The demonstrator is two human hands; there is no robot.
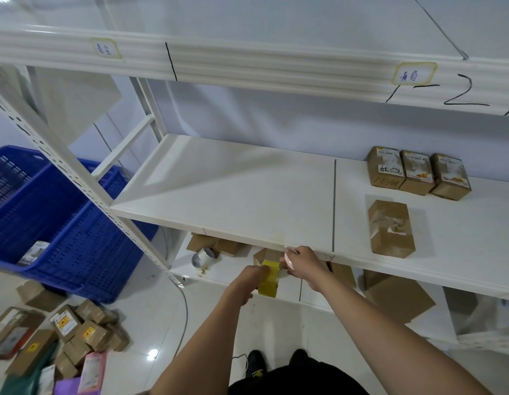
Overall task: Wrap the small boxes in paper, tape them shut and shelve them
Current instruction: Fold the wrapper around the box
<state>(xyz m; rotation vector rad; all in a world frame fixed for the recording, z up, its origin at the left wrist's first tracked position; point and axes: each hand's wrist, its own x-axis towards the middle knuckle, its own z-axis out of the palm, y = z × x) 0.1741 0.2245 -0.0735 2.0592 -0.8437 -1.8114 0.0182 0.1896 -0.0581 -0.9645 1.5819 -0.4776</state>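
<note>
1. So, left hand (249,280) grips the yellow tape roll (268,282), fingers curled round it, held just below the front edge of the middle shelf (233,189) – prob. to keep the roll steady while tape comes off
2. Right hand (300,262) sits just beside the roll, thumb + fingertips pinching a pale strip of tape (289,259) drawn up toward the shelf lip; looks like a length is being pulled for sealing
3. A brown box (266,255) shows partly behind the roll on the lower shelf, prob. the one being taped; can't tell if tape touches it yet
4. Wrapped boxes already shelved: three in a row (415,172) at the back right, one more (391,228) lying flat in front of them, apart
5. Unwrapped stock waits in a pile on the floor (85,334), bottom left, near the blue crate (62,223) – so task is partway, many left
6. A second tape roll, silvery (203,258), lies on the lower shelf, left of the hands
</note>
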